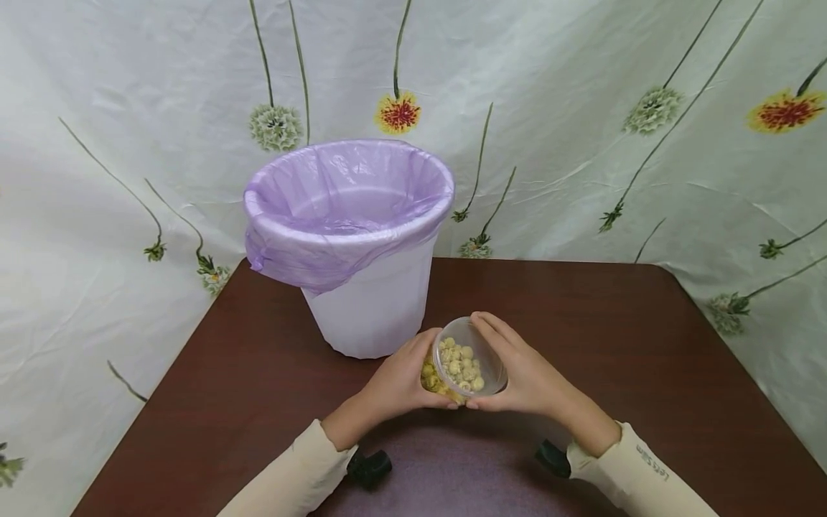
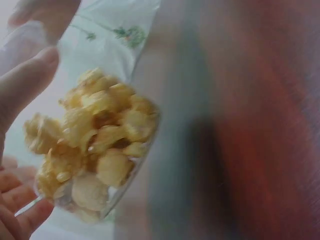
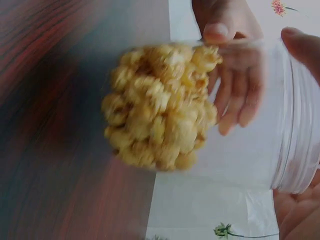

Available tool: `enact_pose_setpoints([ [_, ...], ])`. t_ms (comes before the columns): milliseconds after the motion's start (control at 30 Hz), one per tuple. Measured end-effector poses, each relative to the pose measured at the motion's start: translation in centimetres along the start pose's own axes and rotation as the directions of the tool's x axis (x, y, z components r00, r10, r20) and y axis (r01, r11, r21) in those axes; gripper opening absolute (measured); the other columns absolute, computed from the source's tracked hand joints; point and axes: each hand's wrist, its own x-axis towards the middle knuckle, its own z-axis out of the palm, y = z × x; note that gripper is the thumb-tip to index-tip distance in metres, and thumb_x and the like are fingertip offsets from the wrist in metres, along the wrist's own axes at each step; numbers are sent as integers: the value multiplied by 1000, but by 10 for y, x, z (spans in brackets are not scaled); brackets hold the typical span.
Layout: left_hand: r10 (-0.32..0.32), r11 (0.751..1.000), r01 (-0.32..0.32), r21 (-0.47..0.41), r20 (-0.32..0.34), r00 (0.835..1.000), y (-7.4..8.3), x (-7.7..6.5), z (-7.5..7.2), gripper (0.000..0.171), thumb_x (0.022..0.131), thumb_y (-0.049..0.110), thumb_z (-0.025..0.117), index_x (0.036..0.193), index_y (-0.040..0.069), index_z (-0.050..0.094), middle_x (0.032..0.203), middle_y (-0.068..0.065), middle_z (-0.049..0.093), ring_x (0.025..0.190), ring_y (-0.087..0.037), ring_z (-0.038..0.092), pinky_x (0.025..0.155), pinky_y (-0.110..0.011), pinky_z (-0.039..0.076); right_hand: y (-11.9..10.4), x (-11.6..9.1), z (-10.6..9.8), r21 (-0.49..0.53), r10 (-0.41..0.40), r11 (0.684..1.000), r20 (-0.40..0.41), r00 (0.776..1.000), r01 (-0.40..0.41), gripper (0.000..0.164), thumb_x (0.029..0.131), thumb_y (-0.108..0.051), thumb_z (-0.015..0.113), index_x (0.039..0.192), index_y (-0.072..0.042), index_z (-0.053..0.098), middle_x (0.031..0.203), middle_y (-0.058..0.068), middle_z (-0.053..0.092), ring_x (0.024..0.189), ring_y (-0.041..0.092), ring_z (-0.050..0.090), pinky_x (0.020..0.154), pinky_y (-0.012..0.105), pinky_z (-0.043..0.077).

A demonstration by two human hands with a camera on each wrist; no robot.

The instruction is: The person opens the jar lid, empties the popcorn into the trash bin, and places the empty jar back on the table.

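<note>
Jar: A clear jar (image 1: 492, 373) is up in both hands, near and to the right of the bin. It is tipped, with popcorn (image 1: 461, 366) inside.
Left hand: The left hand (image 1: 395, 377) is bent around the jar's left side, thumb near, fingers far.
Right hand: The right hand (image 1: 531, 370) is bent around the right side, holding on by its round end.
Only the right wrist view shows: The jar lies sideways there, popcorn bunched at one end and a ridged ring (image 3: 296, 125) at the other. Fingers (image 3: 240, 95) show through the clear wall. I cannot tell if a lid is on.
Only the left wrist view shows: The popcorn is very close, yellow with brown spots. The right part is blurry.
Only the head view shows: A white bin (image 1: 377, 312) stands far left on the table, with a purple bag (image 1: 310, 260) folded over its rim. Cream sleeves (image 1: 293, 470) and dark straps (image 1: 370, 469) show too.
Table: The table (image 1: 581, 316) is dark reddish brown.
Room: A pale cloth (image 1: 555, 57) with flowers hangs behind.
</note>
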Motion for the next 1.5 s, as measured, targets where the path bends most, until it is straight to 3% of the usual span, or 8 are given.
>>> enact_pose_setpoints([
  [200,53,995,-53,80,9,999,2,1,-8,97,54,45,83,130,8,36,121,-4,48,107,-14,46,87,-34,42,1,-2,-5,89,-25,996,74,997,18,104,64,-45,77,143,-10,19,147,4,16,133,24,15,98,48,30],
  [333,76,984,-69,166,-33,997,7,1,-9,99,53,46,82,129,3,37,123,-7,48,108,-20,47,89,-37,41,-4,-2,-4,135,48,989,89,995,-60,111,63,-45,78,145,-13,9,149,4,8,134,26,6,99,53,23],
  [467,115,966,-93,240,-81,990,11,1,-7,99,52,46,83,128,1,38,122,-11,49,109,-25,47,91,-39,39,-14,-3,2,104,167,980,20,986,-169,116,62,-52,76,145,-15,3,148,6,7,133,28,11,98,54,26],
  [700,144,950,-106,295,-112,983,12,-1,-6,99,52,45,83,128,-1,40,123,-14,48,112,-29,45,93,-42,37,-25,-3,7,-78,278,956,-78,957,-284,111,62,-66,65,143,-8,17,139,14,28,122,31,31,89,49,39],
  [833,153,945,-114,306,-104,983,10,-1,-6,99,52,44,83,128,-1,40,124,-14,48,113,-30,45,94,-42,36,-24,-2,6,-99,259,959,-60,964,-264,108,63,-66,64,143,-9,19,136,14,30,120,30,34,86,48,42],
  [1033,132,946,-105,305,-67,989,11,-1,-7,100,52,46,83,129,-1,39,123,-14,48,112,-29,45,93,-42,37,-14,-4,-1,-62,107,992,13,994,-106,108,62,-52,75,144,-14,17,142,10,25,127,25,27,93,44,38],
  [1233,115,949,-96,302,-47,992,11,-2,-7,101,53,46,82,130,-1,38,125,-15,47,112,-30,45,93,-42,38,-5,-3,-5,-29,-19,999,75,997,21,111,60,-45,80,144,-10,15,147,6,18,132,26,16,101,44,27],
  [1500,131,945,-107,307,-55,990,10,-2,-5,100,52,46,83,129,-1,39,124,-15,47,112,-29,45,92,-43,38,-18,-7,6,-114,197,973,-34,980,-199,118,61,-64,69,145,-12,4,145,13,19,127,32,26,93,50,35],
])
